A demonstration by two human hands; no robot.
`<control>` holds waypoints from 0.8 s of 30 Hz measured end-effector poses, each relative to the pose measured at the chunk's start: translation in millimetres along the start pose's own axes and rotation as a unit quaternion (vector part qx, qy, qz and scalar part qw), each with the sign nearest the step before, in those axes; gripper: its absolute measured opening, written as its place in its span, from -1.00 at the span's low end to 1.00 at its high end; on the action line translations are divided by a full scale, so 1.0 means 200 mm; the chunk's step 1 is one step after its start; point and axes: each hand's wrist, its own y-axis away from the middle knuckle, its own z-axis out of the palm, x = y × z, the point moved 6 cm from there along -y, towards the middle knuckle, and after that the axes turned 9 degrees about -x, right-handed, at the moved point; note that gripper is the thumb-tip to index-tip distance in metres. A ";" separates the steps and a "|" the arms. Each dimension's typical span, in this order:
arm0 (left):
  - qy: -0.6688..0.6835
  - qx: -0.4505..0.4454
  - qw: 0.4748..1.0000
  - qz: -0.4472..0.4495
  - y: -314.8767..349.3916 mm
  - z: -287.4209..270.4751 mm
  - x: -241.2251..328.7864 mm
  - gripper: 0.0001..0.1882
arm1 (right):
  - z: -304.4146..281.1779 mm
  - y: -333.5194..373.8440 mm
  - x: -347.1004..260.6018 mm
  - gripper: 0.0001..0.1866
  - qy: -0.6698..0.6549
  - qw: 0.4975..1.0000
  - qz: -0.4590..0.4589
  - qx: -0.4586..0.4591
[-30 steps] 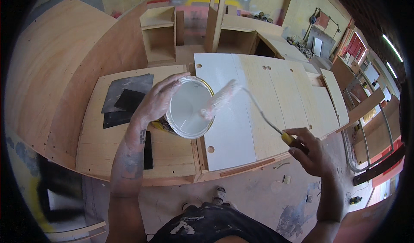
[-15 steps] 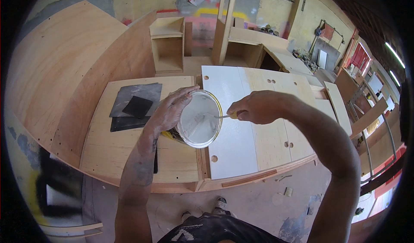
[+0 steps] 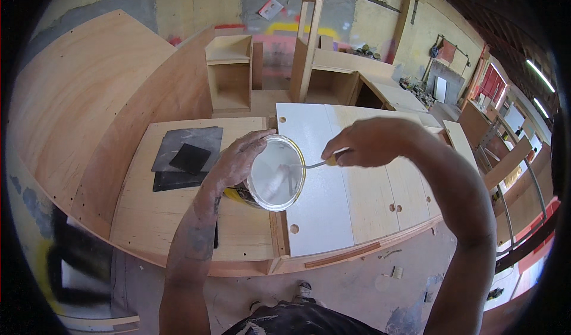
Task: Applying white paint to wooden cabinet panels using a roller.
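A paint can [image 3: 242,197] with a yellow and dark side is tilted toward me above the wooden bench. My left hand [image 3: 238,159] grips it by the side and rim. White paint coats its inside. In my right hand [image 3: 372,142] is a small paint roller [image 3: 276,181]; my fingers close round its yellow handle, and its wire arm reaches over the can's rim. The white sleeve lies inside the can against the paint. Below and to the right is a white-painted panel [image 3: 318,198], beside bare wood panels [image 3: 369,195] with round holes.
Dark sanding sheets [image 3: 187,145] lie on the bench's left part [image 3: 143,210]. A tall curved plywood board [image 3: 89,85] borders the left. Open cabinet frames [image 3: 229,85] stand behind, and more wooden parts [image 3: 514,162] lean at the right. Small scraps [image 3: 397,272] lie on the floor.
My right hand has tipped the roller, and its sleeve and wire frame now show more clearly inside the can. The view has tilted up slightly; my left hand keeps its hold.
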 end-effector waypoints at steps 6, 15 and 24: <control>0.039 0.003 0.999 0.006 -0.02 0.01 0.00 -0.62 | 0.07 -0.05 0.00 -0.62 -0.065 0.996 -0.001 0.058; 0.007 0.016 0.999 0.030 -0.02 -0.01 -0.02 -0.61 | -0.07 0.12 -0.06 -0.63 -0.007 0.998 0.045 0.037; -0.016 0.002 0.999 0.046 -0.02 0.01 0.02 -0.60 | -0.06 0.07 -0.05 -0.62 -0.028 0.999 0.016 -0.019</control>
